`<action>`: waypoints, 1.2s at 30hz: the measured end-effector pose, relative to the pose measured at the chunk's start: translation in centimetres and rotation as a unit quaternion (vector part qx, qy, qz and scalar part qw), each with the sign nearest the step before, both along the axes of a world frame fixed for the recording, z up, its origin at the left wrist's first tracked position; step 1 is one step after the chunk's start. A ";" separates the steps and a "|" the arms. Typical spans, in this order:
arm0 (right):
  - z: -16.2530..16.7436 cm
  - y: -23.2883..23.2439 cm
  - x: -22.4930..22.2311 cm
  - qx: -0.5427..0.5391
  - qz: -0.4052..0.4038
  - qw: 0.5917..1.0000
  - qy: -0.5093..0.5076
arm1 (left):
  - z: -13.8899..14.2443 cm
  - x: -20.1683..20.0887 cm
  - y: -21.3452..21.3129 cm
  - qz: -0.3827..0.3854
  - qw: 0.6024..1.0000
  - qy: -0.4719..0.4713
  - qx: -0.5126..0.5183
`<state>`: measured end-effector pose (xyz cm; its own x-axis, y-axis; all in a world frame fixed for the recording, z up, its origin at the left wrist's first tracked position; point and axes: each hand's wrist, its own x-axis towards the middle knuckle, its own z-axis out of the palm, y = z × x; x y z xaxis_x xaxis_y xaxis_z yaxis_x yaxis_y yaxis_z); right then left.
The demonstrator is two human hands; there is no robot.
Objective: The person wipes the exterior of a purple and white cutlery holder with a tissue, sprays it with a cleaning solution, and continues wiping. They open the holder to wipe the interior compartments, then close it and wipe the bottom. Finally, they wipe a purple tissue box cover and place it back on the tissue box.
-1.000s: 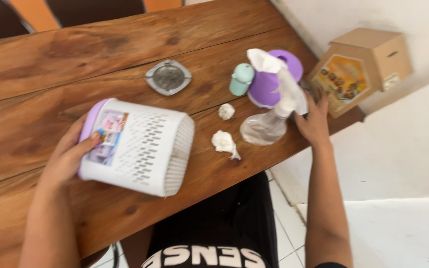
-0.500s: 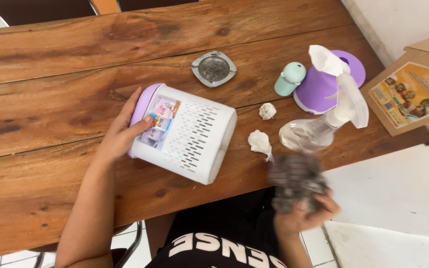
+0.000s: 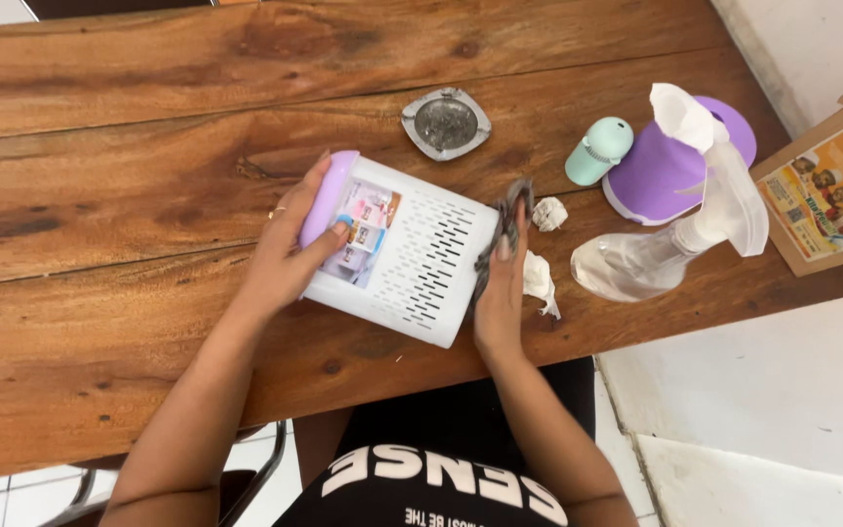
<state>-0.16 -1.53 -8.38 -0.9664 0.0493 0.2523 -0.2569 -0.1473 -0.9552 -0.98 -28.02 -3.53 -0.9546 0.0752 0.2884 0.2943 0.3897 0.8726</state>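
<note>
Presently the person is wiping a white slotted container (image 3: pixel 404 251) that lies on its side at the near middle of the wooden table (image 3: pixel 100 195). Left hand (image 3: pixel 285 256) grips the container's lilac end, fingers curled over the rim and thumb on the picture label; the hold looks firm. Right hand (image 3: pixel 501 293) presses a dark grey cloth (image 3: pixel 507 217) flat against the container's right end, fingers nearly straight, the cloth pinned between palm and plastic.

Step in hand, by my judgement: cleaning the right end face, with the slotted side wall facing up.

Next move would call for the left hand to steady or turn the container while the cloth is drawn across, so the slots do not snag it.

Other items noted: two crumpled tissues (image 3: pixel 541 281) just right of the cloth; a clear spray bottle (image 3: pixel 656 256) lying to the right of them; a lilac lid-shaped piece (image 3: pixel 665 166) with a small mint bottle (image 3: pixel 597 149) beside it, farther right; a metal ashtray (image 3: pixel 446 122) beyond the container; a printed cardboard box (image 3: pixel 826 200) at the right edge.
</note>
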 end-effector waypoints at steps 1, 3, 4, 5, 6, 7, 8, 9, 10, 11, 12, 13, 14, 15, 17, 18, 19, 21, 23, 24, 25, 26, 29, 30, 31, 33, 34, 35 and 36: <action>-0.1 -0.3 0.3 -0.003 -0.006 1.000 -0.006 | 0.0 -0.1 0.2 0.009 1.000 0.000 -0.001; -0.7 -0.5 3.6 0.106 -0.003 0.993 0.049 | 0.2 -0.2 0.3 0.019 1.000 0.004 -0.009; -1.0 -0.7 5.6 0.110 0.029 0.992 0.048 | 0.2 -0.4 0.3 0.018 1.000 0.009 -0.017; -1.4 -0.8 7.6 0.113 0.059 0.991 0.048 | 0.3 -0.5 0.2 0.015 0.999 0.013 -0.026; -1.6 -0.6 9.0 0.149 0.079 0.983 0.067 | 0.3 -0.5 0.1 0.004 1.000 0.012 -0.023; -1.9 -0.3 10.0 0.186 0.098 0.974 0.087 | 0.5 -0.6 -0.1 -0.008 1.000 0.013 -0.021; -2.2 -0.3 10.6 0.222 0.118 0.962 0.107 | 0.5 -0.6 -0.3 -0.018 1.000 0.013 -0.017; -2.3 -0.1 10.5 0.225 0.110 0.962 0.110 | 0.6 -0.5 -0.6 -0.025 1.000 0.006 -0.014; -2.3 0.0 9.9 0.227 0.101 0.962 0.113 | 0.7 -0.5 -0.9 -0.033 0.999 -0.002 -0.010; -2.2 0.2 9.0 0.231 0.092 0.962 0.116 | 0.7 -0.4 -1.0 -0.041 0.999 -0.008 -0.004; -1.9 0.4 7.4 0.244 0.063 0.964 0.083 | 0.8 -0.5 -1.2 -0.053 0.998 0.012 -0.005; -1.5 0.8 5.4 0.256 0.036 0.965 0.050 | 0.8 -0.6 -1.2 -0.065 0.997 0.033 -0.005; -0.9 1.3 3.2 0.214 0.029 0.975 0.046 | 0.8 -0.5 -1.2 -0.075 0.996 0.051 -0.004; -0.4 1.8 1.1 0.173 0.023 0.984 0.036 | 0.8 -0.4 -1.2 -0.064 0.998 0.022 0.010; 0.2 1.7 -1.5 0.072 0.046 0.996 0.005 | 0.5 -0.4 -0.9 -0.044 0.998 -0.038 0.039; 0.4 1.5 -2.2 0.020 0.055 0.998 -0.005 | 0.3 -0.6 -0.6 -0.032 0.999 -0.013 0.026; 0.3 1.1 -2.2 0.044 0.030 0.999 0.009 | 0.1 -0.7 -0.2 -0.021 1.000 0.014 0.011; -0.4 0.0 -0.4 0.095 -0.021 0.995 0.030 | -0.2 -0.7 0.2 0.003 0.999 0.031 -0.015; -1.5 -0.3 3.3 0.163 -0.012 0.983 0.089 | -0.3 -0.7 0.3 0.030 0.999 0.019 -0.038; -2.1 -0.4 5.2 0.175 0.022 0.980 0.092 | -0.3 -0.8 0.4 0.026 0.999 0.026 -0.037; -2.6 -0.3 7.0 0.187 0.055 0.976 0.094 | -0.2 -0.8 0.3 0.021 0.999 0.032 -0.037; -3.1 -0.1 8.7 0.209 0.085 0.968 0.107 | -0.1 -0.8 0.3 0.014 0.999 0.037 -0.037; -4.1 0.4 10.7 0.261 0.147 0.948 0.110 | 0.2 -0.8 0.0 -0.005 1.000 0.007 -0.024; -4.1 0.5 10.5 0.268 0.153 0.947 0.085 | 0.4 -0.7 -0.2 -0.010 1.000 -0.005 -0.014; -4.0 0.6 10.1 0.276 0.158 0.946 0.059 | 0.6 -0.6 -0.4 -0.017 1.000 -0.018 -0.003; -3.2 0.8 8.0 0.285 0.094 0.948 0.110 | 0.8 -0.7 -0.5 -0.031 0.999 -0.009 0.002; -2.5 0.8 6.3 0.288 0.061 0.946 0.136 | 0.9 -0.8 -0.6 -0.040 0.999 0.011 -0.004; -1.7 1.2 4.5 0.273 0.046 0.953 0.126 | 0.9 -0.7 -0.7 -0.049 0.998 0.027 -0.009; -0.8 1.6 2.6 0.258 0.032 0.959 0.113 | 0.9 -0.6 -0.8 -0.045 0.999 0.013 -0.001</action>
<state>2.40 0.11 -9.22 -0.8806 -0.1963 0.4312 -0.4728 0.3068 -0.8260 -1.60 -28.77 -2.61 -0.9361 0.1608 0.3130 0.3509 0.3621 0.8636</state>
